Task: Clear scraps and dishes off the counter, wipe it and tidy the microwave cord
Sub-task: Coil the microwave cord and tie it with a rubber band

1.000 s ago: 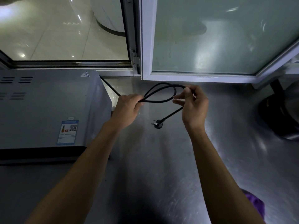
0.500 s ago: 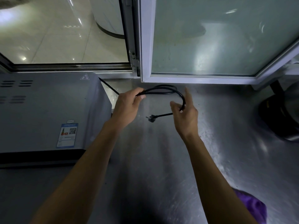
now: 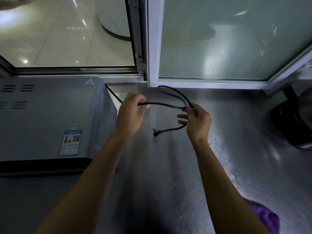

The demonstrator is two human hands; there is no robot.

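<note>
Head view caught the cord (image 3: 170,105) strung left-to-right above the desk (image 3: 168,166), left hand (image 3: 130,114) pinching it by the microwave (image 3: 47,119), right hand (image 3: 197,120) pinching the loop, plug (image 3: 155,133) dangling between, nearer the right.

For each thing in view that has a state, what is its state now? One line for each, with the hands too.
Black microwave power cord: folded into a loop, held above the counter.
Black plug: unplugged, hanging free.
Left hand: pinches the cord near the microwave.
Right hand: grips the gathered loop.
Grey metal microwave: on the counter, cord not plugged in.
White-framed glass window: swung open.
Purple cloth: lying on the steel counter.
</note>
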